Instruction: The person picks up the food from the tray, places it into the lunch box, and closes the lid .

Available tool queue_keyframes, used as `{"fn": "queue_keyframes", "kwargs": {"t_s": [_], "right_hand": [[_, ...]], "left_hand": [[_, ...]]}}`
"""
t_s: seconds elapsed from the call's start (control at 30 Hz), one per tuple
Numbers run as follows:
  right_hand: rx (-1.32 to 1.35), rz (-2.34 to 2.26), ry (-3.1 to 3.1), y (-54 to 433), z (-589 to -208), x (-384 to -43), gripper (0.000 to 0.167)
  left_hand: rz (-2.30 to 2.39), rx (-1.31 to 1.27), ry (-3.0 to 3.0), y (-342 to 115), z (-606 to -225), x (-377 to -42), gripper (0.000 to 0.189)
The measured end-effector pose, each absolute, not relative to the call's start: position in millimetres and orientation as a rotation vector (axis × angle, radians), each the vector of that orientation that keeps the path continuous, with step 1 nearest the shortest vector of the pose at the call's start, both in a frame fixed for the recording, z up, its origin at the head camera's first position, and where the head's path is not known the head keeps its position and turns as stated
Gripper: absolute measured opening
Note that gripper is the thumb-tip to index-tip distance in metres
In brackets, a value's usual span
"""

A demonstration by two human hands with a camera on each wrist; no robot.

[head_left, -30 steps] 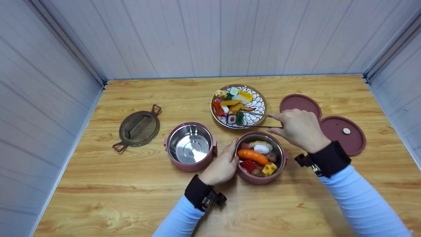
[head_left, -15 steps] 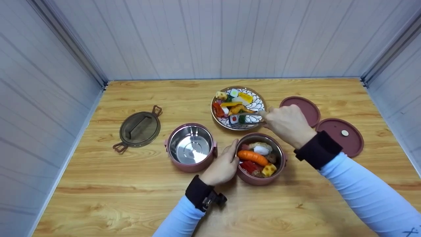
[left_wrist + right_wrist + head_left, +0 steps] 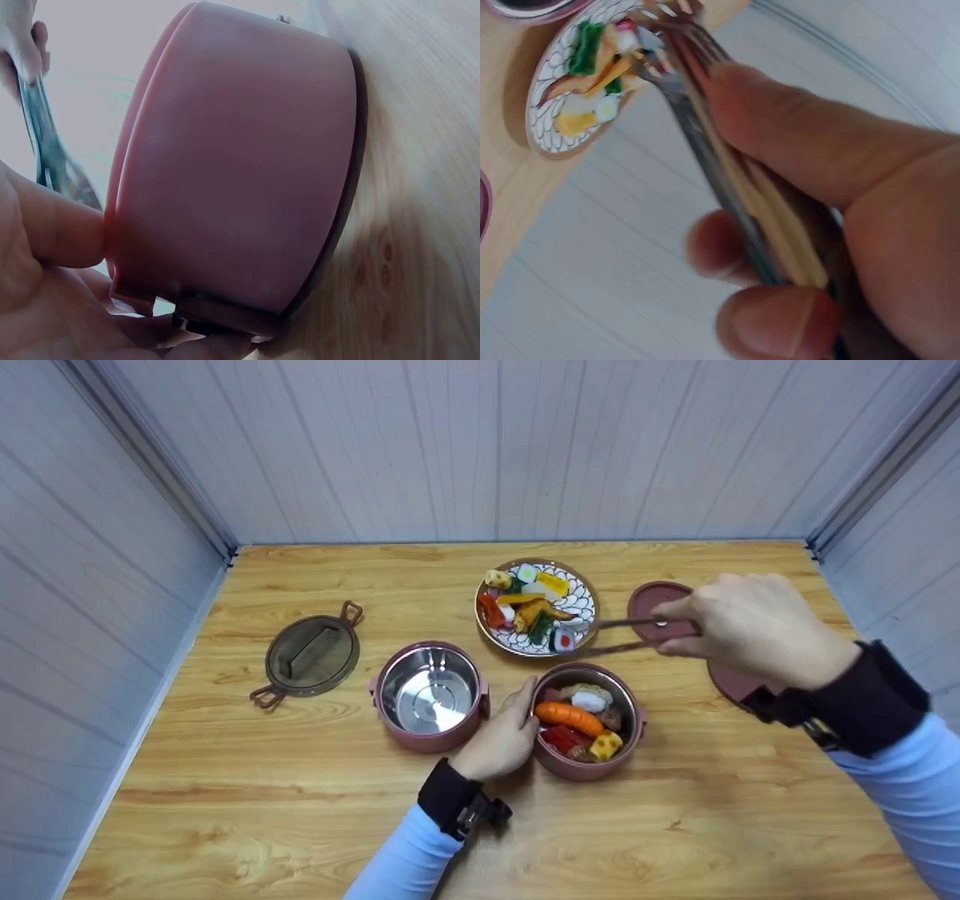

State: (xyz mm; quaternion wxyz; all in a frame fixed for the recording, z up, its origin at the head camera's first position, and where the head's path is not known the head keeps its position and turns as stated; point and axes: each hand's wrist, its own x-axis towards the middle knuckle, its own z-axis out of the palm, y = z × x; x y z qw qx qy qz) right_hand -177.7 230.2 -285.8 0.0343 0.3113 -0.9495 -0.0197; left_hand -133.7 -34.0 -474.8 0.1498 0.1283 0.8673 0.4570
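"Fingers first: how are they set at the left?"

"Round the food-filled pot [image 3: 577, 771] the left hand [image 3: 495, 742] is curled, rim and handle side gripped together. By that hold the pot is probably meant to be steadied."

"What is contained in it?"

"An orange sausage-like piece [image 3: 570, 718], a yellow cheese-like piece [image 3: 605, 745] and other small foods. Just to its left, a steel-lined pot [image 3: 429, 741] is set upright, seemingly within easy reach."

"And the right fingers?"

"By the right hand [image 3: 761, 626] the tongs [image 3: 626, 623] are pinched between thumb and fingers; the arms can likely be squeezed together best that way, with the hand held apart from the food."

"Where is the sushi roll [image 3: 562, 640]?"

"Between the tong tips, over the near right edge of the patterned plate [image 3: 581, 604]. Whether it is lifted off cannot be told."

"What is placed around?"

"Well to the left, a dark two-handled disc [image 3: 313, 656] is laid flat. At the right, two maroon lids [image 3: 652, 596] are partly hidden by the right hand; with them laid there, the pots can be reached into from above. Behind everything, a panelled wall [image 3: 450, 457] is seen."
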Motion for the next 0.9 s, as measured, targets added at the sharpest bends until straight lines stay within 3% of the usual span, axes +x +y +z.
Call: {"fn": "queue_keyframes", "kwargs": {"t_s": [0.13,0.33,0.6,0.9], "right_hand": [[0.999,-0.085,-2.996,236.7,-284.2,-160.9,0.041],[1.098,-0.098,-3.018,235.4,-296.0,-144.8,0.037],[1.208,-0.117,-2.996,223.2,-306.2,-138.1,0.031],[1.179,-0.075,-3.046,218.7,-301.1,-137.6,0.039]], "left_hand": [[1.317,0.366,2.497,-34.4,-475.0,-133.3,0.062],[1.331,0.373,2.502,-33.1,-474.7,-133.3,0.061],[1.333,0.384,2.49,-33.9,-475.2,-134.5,0.063],[1.326,0.368,2.482,-34.0,-475.3,-133.8,0.063]]}}
